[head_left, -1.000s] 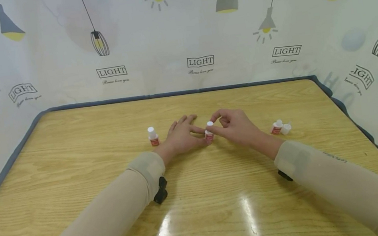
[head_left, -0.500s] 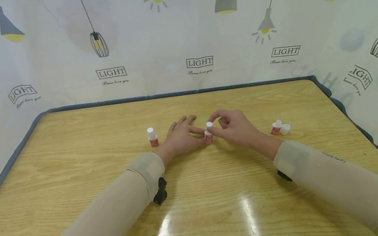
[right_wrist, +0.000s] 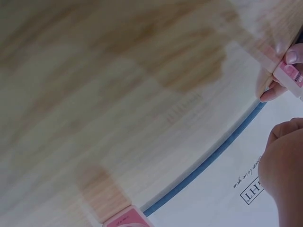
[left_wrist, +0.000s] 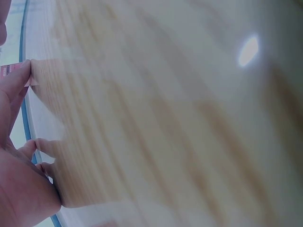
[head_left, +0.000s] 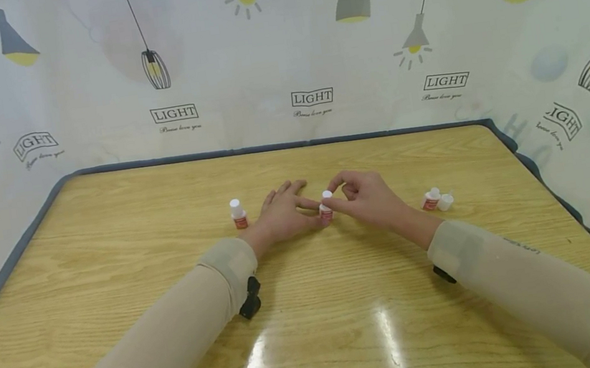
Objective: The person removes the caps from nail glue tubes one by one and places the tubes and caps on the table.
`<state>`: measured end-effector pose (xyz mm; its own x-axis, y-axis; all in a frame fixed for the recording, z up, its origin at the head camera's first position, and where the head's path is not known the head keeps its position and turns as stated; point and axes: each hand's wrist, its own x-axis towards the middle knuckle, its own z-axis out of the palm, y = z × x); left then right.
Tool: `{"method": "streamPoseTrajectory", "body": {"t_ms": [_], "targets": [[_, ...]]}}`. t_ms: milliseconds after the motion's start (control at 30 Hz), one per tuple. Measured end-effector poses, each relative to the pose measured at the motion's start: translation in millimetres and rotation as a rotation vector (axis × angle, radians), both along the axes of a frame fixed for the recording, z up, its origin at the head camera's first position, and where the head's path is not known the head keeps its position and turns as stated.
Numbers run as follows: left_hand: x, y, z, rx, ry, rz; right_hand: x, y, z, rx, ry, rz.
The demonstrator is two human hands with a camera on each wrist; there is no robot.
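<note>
A small white bottle with a red label (head_left: 326, 212) stands upright on the table between my hands. My left hand (head_left: 285, 215) pinches its lower part between thumb and index finger, with the other fingers spread over the tabletop. At the top, thumb and index finger of my right hand (head_left: 366, 199) pinch the white cap (head_left: 327, 194). In the left wrist view the thumb covers part of the bottle (left_wrist: 8, 70). The right wrist view shows the bottle (right_wrist: 289, 76) held by left fingertips, while the cap is out of that frame.
A matching capped bottle (head_left: 239, 214) stands just left of my left wrist. Right of my right forearm is another bottle (head_left: 431, 200), with a loose white cap (head_left: 446, 201) beside it. The wooden table (head_left: 317, 344) has a dark edge strip against a lamp-printed backdrop.
Both hands stay in place on the bottle and its cap; hardly anything shifts beyond a slight movement of the head view.
</note>
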<state>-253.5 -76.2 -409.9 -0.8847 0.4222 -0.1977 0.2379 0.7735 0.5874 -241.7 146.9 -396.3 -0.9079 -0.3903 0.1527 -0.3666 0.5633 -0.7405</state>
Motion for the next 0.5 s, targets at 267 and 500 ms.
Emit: {"method": "streamPoseTrajectory", "body": {"t_ms": [267,500], "targets": [[0.6,0.6,-0.3,0.002,-0.001,0.008,-1.1,-1.0,-1.2,-0.014,0.012,0.022],[0.1,0.8,-1.3,0.006,0.001,0.011,-0.5,0.2,-1.1,-0.012,0.000,0.014]]}}
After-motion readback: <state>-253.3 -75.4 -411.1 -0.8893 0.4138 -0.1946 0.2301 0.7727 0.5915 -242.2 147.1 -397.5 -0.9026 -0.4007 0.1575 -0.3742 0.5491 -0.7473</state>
